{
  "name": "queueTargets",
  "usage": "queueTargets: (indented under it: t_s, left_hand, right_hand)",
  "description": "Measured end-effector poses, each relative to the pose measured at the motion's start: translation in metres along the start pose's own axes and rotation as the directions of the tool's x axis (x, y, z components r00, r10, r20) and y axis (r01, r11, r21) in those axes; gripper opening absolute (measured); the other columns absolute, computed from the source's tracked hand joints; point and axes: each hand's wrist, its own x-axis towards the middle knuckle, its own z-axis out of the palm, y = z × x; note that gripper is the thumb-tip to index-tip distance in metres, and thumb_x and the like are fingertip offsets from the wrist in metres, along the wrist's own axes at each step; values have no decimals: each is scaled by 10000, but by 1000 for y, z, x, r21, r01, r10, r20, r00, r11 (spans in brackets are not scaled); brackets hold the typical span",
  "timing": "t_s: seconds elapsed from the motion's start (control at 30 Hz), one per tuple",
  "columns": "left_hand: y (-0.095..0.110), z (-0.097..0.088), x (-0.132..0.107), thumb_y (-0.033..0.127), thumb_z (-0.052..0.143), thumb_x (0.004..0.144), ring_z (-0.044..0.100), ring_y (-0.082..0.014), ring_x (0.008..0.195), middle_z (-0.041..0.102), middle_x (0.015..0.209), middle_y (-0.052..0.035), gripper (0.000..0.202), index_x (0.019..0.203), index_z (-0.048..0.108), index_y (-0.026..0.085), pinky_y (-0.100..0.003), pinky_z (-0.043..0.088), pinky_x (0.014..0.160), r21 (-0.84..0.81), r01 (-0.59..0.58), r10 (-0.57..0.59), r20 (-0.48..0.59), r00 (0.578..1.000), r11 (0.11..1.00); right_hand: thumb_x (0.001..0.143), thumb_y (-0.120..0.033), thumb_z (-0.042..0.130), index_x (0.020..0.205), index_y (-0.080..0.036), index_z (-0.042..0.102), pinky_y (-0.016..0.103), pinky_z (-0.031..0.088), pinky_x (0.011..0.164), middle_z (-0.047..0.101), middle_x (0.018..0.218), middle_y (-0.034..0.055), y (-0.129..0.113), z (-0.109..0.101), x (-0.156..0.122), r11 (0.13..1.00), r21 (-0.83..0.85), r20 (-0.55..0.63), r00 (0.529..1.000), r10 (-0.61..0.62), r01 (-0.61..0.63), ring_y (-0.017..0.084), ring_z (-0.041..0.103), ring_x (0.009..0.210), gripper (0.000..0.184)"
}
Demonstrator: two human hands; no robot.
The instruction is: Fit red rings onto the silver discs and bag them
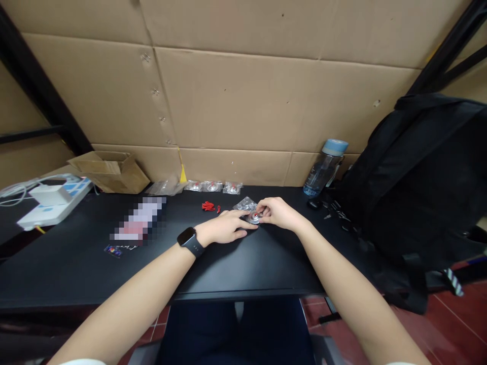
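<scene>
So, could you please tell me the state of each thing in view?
Left hand: spread, against metal disc
Right hand: pinching the metal disc
Metal disc: held, partly covered
Red cord: bundled
Three discs: in clear packets
Bottle: upright, lidded
Paper bag: open
Watch: worn, screen dark
Adapter: plugged into power strip
Backpack: upright, closure unclear

No lettering, brand or number can be read for certain. Fine pale marks run down the side of the clear bottle, too small to make out, and the small colourful tag on the table bears a print too blurred to tell. The oblong item just behind that tag is covered by pixel blocks, which hide any writing there.
</scene>
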Motion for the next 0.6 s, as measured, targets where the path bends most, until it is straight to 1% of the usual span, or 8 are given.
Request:
queueTargets:
  t_s: [0.1, 0.17, 0.23, 0.33, 0.4, 0.47, 0.6]
  left_hand:
    - [0, 0, -1, 290, 564, 978, 364, -276, 1476, 338, 1633, -5, 436, 1385, 593, 445, -486, 337, 1176, -8, -6, 6, 2, 1000, 1000]
    - [-1, 0, -1, 280, 566, 975, 359, -268, 1480, 326, 1638, 8, 445, 1386, 590, 448, -473, 335, 1181, -14, -22, 22, 0, 1000, 1000]
    - [-1, 0, -1, 270, 572, 970, 353, -263, 1484, 314, 1643, 16, 454, 1388, 588, 447, -464, 336, 1186, -18, -31, 31, -2, 1000, 999]
    - [-2, -1, -2, 240, 579, 961, 368, -258, 1477, 297, 1650, 21, 466, 1386, 596, 430, -442, 347, 1188, -33, -34, 34, -3, 999, 999]
    - [-4, 0, -3, 216, 582, 953, 378, -257, 1472, 272, 1659, 32, 480, 1385, 599, 425, -425, 359, 1185, -51, -42, 42, -6, 999, 998]
    - [-5, 0, -3, 202, 584, 945, 366, -262, 1479, 239, 1668, 52, 498, 1386, 596, 434, -419, 357, 1192, -64, -44, 44, -5, 999, 997]
    - [-5, -1, -3, 182, 581, 933, 331, -264, 1497, 229, 1668, 74, 514, 1383, 603, 429, -414, 311, 1226, -64, -32, 33, 13, 999, 997]
  right_hand:
    - [707, -156, 794, 917, -177, 699, 234, 542, 706, 706, 891, 15, 3, 1, 0, 998, 55, 59, 998, -23, 20, 145, 689, 748, 232]
    - [715, -146, 788, 906, -176, 689, 232, 534, 704, 685, 876, 8, 7, 2, 1, 998, 65, 68, 997, -29, 25, 137, 678, 739, 216]
    - [723, -139, 790, 884, -171, 676, 222, 500, 668, 652, 860, 0, 10, 3, 3, 1000, 6, 18, 999, -31, 31, 114, 642, 684, 200]
    - [713, -170, 827, 909, -184, 668, 219, 427, 645, 615, 852, -15, 13, 5, 6, 987, -158, -90, 995, -41, 27, 98, 576, 663, 253]
    - [705, -235, 856, 961, -206, 662, 222, 387, 642, 612, 864, -19, 12, 9, 8, 971, -237, -153, 988, -13, -24, 112, 562, 705, 322]
    - [714, -290, 861, 1005, -229, 645, 221, 357, 633, 614, 895, -18, 10, 14, 10, 957, -273, -217, 976, 38, -98, 128, 568, 760, 367]
    - [761, -348, 836, 1029, -257, 603, 219, 316, 589, 616, 980, -10, 6, 26, 13, 925, -309, -320, 940, 117, -220, 144, 584, 822, 366]
